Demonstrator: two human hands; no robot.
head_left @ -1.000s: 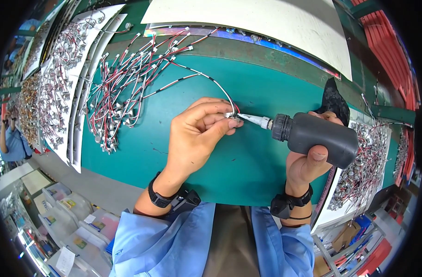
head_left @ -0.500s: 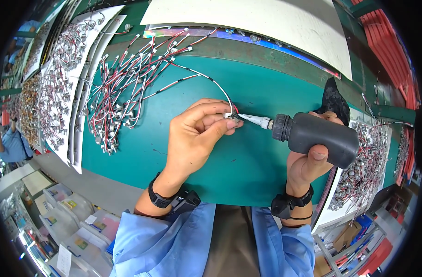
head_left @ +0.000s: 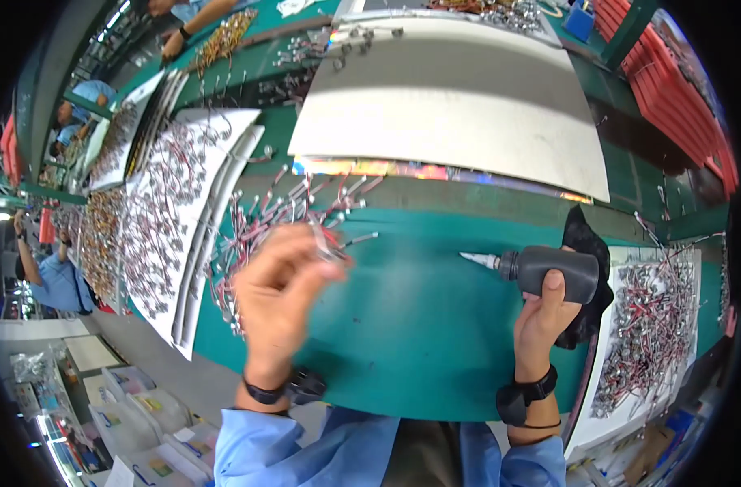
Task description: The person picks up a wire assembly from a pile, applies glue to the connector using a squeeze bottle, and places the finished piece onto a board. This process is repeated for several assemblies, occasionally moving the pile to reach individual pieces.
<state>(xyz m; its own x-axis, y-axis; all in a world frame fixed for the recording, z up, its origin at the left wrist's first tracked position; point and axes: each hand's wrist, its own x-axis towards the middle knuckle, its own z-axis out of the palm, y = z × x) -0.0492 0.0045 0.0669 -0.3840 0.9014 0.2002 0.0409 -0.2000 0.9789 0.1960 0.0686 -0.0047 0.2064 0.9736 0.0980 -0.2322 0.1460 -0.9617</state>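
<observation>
Covering part of the wire heap (head_left: pixel 239 226), the left hand (head_left: pixel 274 284) sits farther left than half a second ago, thumb and fingertips pinched narrowly around a blurred wired part (head_left: pixel 331 253). Earlier that part was at the tip of the nozzle (head_left: pixel 481 260); now they are well apart, with green mat (head_left: pixel 403 341) between. The right hand (head_left: pixel 542 323) still wraps the black bottle (head_left: pixel 571 274), its nozzle pointing left.

Counted from the left: at least two stacked white boards (head_left: pixel 239 122), the upper crowded with wired parts; one heap, too tangled to number; two hands; apparently one pinched part; one large pale board (head_left: pixel 451 97) at the far side; one bottle with one nozzle; one black cloth (head_left: pixel 595 235) behind it; one white sheet (head_left: pixel 591 428) at the right, under uncountable wired parts.
</observation>
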